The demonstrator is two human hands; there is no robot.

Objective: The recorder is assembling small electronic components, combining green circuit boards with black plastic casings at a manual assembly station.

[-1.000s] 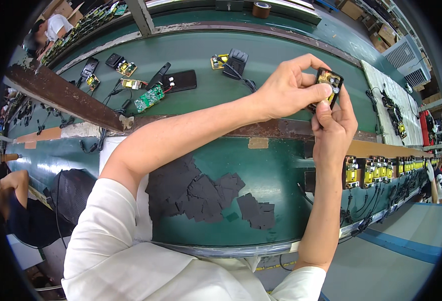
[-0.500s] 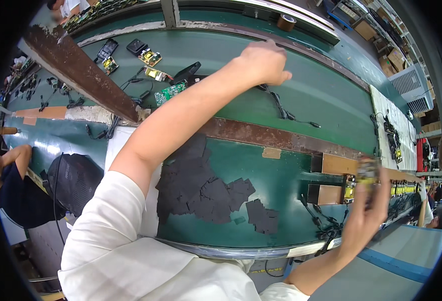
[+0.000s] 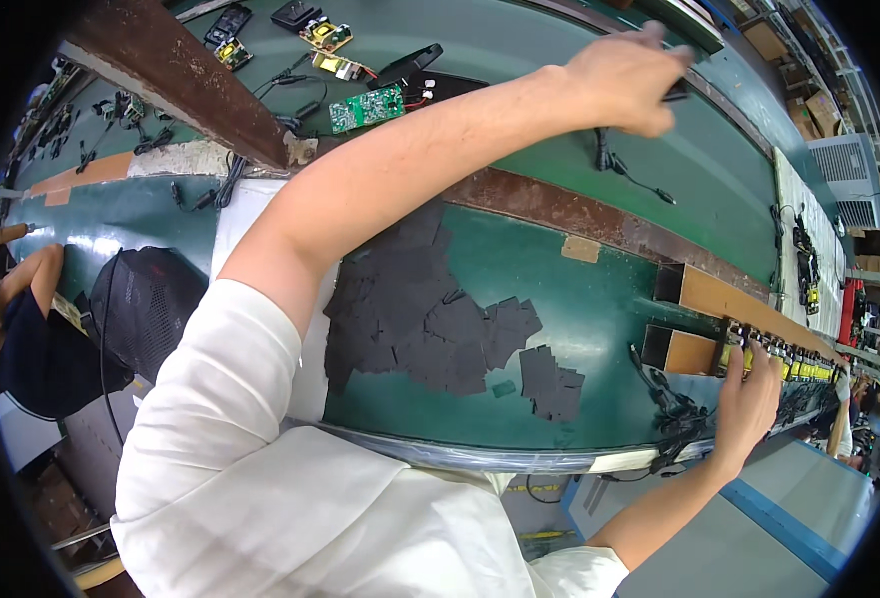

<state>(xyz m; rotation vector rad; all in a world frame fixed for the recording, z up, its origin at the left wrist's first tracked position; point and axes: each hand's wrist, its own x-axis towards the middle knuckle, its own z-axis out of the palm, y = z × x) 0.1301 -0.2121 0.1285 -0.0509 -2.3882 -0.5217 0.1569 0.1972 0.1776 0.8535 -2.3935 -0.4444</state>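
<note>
My left hand (image 3: 627, 82), its arm stretched across the green belt, hangs over the far side. Its fingers are smeared by motion. A small dark piece (image 3: 676, 93) shows at the fingertips, but whether it is held I cannot tell. Just below the hand lies a black cable with a plug (image 3: 634, 176). At the right, my right hand (image 3: 747, 404) has its fingers curled onto a circuit board (image 3: 728, 349) with yellow parts, at the near end of a row of such boards. These boards stand along a brown cardboard channel (image 3: 694, 352).
Thin black sheets (image 3: 400, 309) lie scattered on the green bench (image 3: 440, 424). A green circuit board (image 3: 367, 110) and black case parts (image 3: 407, 66) lie beyond my left forearm. A brown steel post (image 3: 176, 80) rises at left. Black cables (image 3: 674, 404) lie near my right hand. Another person sits far left.
My left hand has moved right and farther away over the belt. My right hand, which carried a circuit board above the channel, has come down to the row of boards. The view has shifted.
</note>
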